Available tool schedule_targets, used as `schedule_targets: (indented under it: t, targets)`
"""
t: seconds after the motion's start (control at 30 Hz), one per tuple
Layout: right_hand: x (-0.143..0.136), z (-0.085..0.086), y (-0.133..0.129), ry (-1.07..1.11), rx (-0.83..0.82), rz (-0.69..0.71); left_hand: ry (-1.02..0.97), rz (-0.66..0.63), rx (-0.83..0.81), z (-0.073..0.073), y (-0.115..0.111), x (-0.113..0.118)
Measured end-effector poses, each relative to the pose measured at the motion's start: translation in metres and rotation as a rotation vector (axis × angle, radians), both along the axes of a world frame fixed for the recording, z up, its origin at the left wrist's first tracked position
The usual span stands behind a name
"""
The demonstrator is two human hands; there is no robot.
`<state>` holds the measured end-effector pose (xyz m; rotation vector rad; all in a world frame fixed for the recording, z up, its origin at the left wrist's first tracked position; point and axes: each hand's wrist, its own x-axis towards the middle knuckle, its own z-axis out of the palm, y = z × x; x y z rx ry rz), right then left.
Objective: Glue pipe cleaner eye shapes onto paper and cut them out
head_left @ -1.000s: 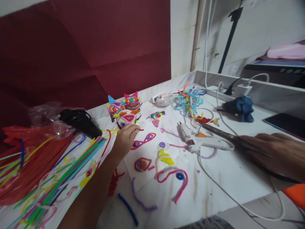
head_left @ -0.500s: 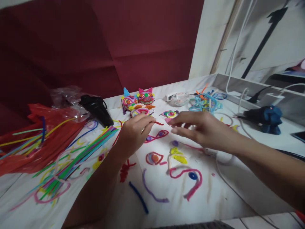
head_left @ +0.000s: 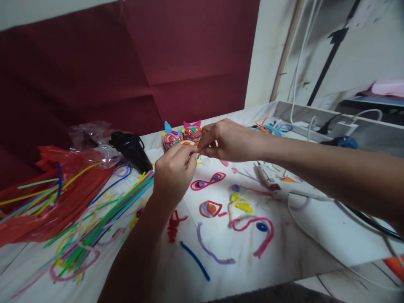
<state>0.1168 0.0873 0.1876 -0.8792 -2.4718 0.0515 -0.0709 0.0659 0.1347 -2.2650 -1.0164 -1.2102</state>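
Observation:
My left hand [head_left: 175, 170] and my right hand [head_left: 225, 139] meet above the back of the white sheet. Their fingertips pinch a short red pipe cleaner [head_left: 197, 152], mostly hidden by the fingers. Just behind stand small colourful animal heads of coiled pipe cleaner, one with pink ears [head_left: 192, 132] and one with a blue ear [head_left: 172, 138]; another is largely covered by my fingers. In front lie a pink double loop with purple coils [head_left: 201, 184], an orange-centred eye shape [head_left: 212, 208], a pink S-shaped strip [head_left: 270, 231] and a blue coil [head_left: 261, 227].
Left of my arm, a bundle of coloured pipe cleaners [head_left: 118, 214] lies beside a red plastic bag [head_left: 85, 172] and a black bottle [head_left: 132, 151]. Under my right forearm rests a white glue gun [head_left: 267, 176] with a cable. Loose blue [head_left: 195, 261] and lilac strips [head_left: 206, 250] lie nearer.
My right hand has moved left and closed its fingers at the red pipe cleaner in my left hand. The view has shifted slightly, and the glue gun shows more clearly.

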Motion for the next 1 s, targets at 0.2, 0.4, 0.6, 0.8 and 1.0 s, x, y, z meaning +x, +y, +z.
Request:
schedule_targets:
  t: [0.2, 0.4, 0.6, 0.8, 1.0]
  targets:
    - [-0.017, 0.011, 0.003, -0.039, 0.010, -0.108, -0.017, 0.082, -0.064, 0.002, 0.000, -0.004]
    - [-0.028, 0.009, -0.004, 0.208, -0.130, -0.202, -0.179, 0.082, 0.005, 0.001, 0.001, -0.002]
    - [-0.024, -0.008, 0.006, 0.455, -0.441, -0.194, -0.420, -0.040, -0.202, -0.009, 0.012, 0.004]
    - [-0.020, -0.025, 0.012, 0.656, -0.605, -0.230, -0.517, -0.049, -0.302, -0.023, 0.021, 0.011]
    - [-0.019, -0.044, 0.018, 0.805, -0.759, -0.230, -0.565, -0.074, -0.500, -0.033, 0.028, 0.015]
